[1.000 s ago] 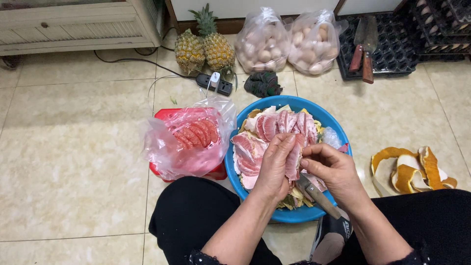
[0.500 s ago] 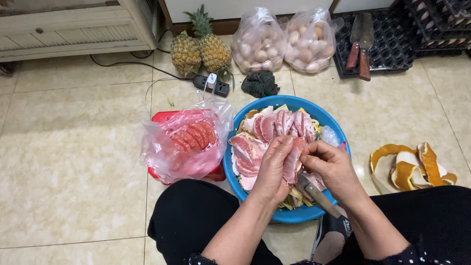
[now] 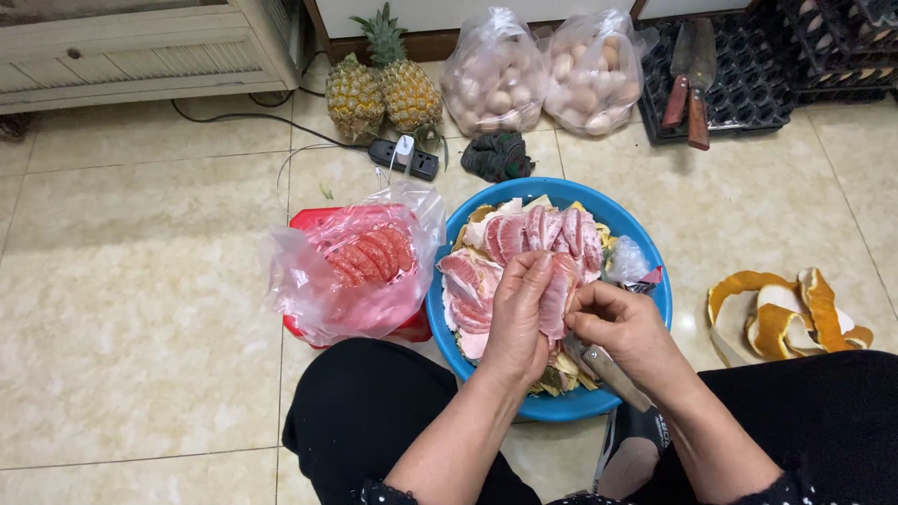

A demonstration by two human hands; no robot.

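Observation:
My left hand (image 3: 515, 318) grips a pink pomelo segment (image 3: 556, 301) over a blue basin (image 3: 645, 264). My right hand (image 3: 625, 329) pinches the segment's edge and also holds a knife (image 3: 606, 367), whose blade points down toward my lap. The basin holds several peeled pink segments (image 3: 524, 234) and bits of yellow peel. To its left, a red tub (image 3: 309, 221) lined with a clear plastic bag (image 3: 355, 271) holds more peeled segments.
Orange-yellow pomelo peel (image 3: 781, 313) lies on the tiled floor at right. At the back are two pineapples (image 3: 383, 89), two bags of eggs (image 3: 538, 75), a power strip (image 3: 404, 157), a dark cloth (image 3: 499, 156), black egg trays with cleavers (image 3: 692, 79), and a white cabinet (image 3: 140, 47).
Both hands stay over the basin on the same segment; the fingers have shifted slightly along it. Nothing else has moved.

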